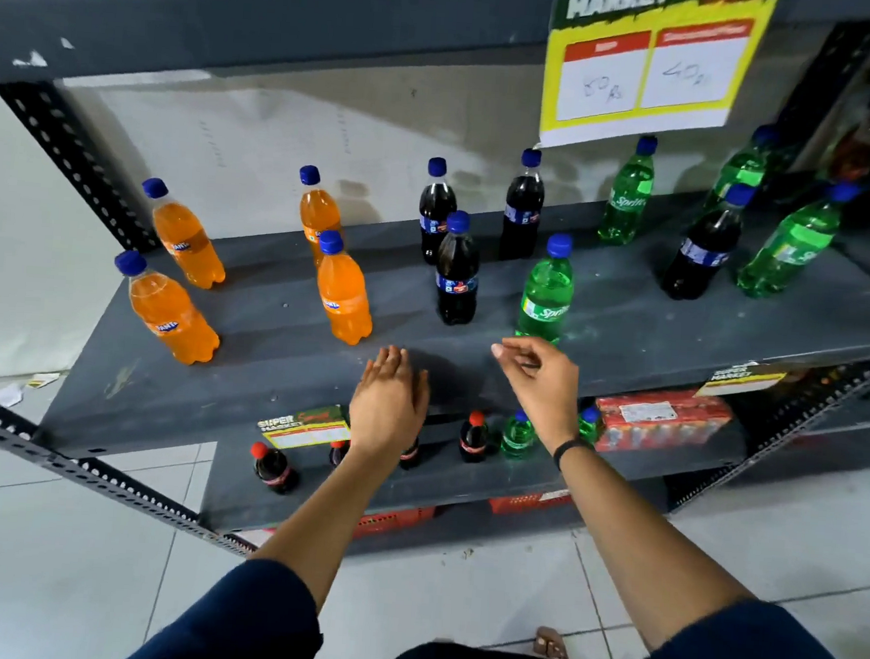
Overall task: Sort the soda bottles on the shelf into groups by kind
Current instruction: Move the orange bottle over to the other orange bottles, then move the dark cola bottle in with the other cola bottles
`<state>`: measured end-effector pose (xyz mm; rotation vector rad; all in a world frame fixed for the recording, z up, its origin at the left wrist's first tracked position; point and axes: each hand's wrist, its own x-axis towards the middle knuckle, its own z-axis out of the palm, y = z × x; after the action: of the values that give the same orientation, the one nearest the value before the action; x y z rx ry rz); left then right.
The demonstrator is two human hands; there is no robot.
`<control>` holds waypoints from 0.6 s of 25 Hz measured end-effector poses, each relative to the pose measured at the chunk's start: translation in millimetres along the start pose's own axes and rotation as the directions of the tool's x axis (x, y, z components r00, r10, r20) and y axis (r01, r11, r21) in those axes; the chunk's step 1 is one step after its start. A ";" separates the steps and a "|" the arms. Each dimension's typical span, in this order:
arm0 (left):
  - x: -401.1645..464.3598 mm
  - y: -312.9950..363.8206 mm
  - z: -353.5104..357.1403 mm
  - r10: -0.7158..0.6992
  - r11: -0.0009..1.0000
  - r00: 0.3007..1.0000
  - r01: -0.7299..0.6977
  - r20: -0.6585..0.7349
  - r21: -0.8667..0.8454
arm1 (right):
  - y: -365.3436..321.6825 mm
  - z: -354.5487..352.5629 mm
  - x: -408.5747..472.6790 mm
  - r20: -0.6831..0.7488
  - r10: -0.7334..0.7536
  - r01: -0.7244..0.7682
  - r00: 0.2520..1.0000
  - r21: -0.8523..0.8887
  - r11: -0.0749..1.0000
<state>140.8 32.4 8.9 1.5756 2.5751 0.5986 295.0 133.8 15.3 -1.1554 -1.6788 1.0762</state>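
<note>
Both hands hovered empty over the front edge of the dark grey metal shelf [275, 369]: left hand [389, 403] flat and released, right hand [542, 383] loosely curled just in front of the nearest green plastic Sprite bottle [546, 293], grasping nothing. 4 orange Fanta bottles [345, 297] stood grouped left and 3 dark cola bottles [457, 274] mid-shelf, but a 4th dark cola bottle [703, 250] stood among the greens at right. Likely risk: reaching back for it past the tall, close-set bottles could topple one.

Upright mixed soda bottles [456, 271] on shelf [286, 370]
</note>
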 end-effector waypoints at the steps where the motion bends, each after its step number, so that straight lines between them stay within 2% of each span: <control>1: 3.5 13.4 5.9 0.049 0.999 0.999 -0.050 0.018 0.015 | 5.7 -18.9 4.3 -0.033 0.002 -0.002 0.999 -0.011 1.000; 4: 22.7 38.8 18.9 0.064 0.997 0.998 -0.065 0.028 0.040 | 16.0 -66.6 22.9 -0.104 0.015 -0.018 0.994 -0.019 1.000; 8: 50.8 60.1 34.4 -0.128 0.987 0.992 0.126 0.016 0.096 | 33.1 -123.6 59.6 -0.130 0.030 -0.036 0.991 -0.046 0.998; 10: 57.6 59.8 40.0 -0.231 0.966 0.973 0.229 0.003 0.119 | 44.5 -141.4 78.9 -0.187 0.034 -0.048 0.982 -0.069 0.996; 15: 59.4 59.2 46.3 -0.265 0.954 0.963 0.268 -0.037 0.134 | 62.2 -165.8 126.5 -0.352 0.060 -0.084 0.934 -0.054 0.995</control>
<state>174.3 121.3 -4.0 1.2241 2.8301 0.4194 434.2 300.7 26.5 -1.3724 -1.4102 0.8029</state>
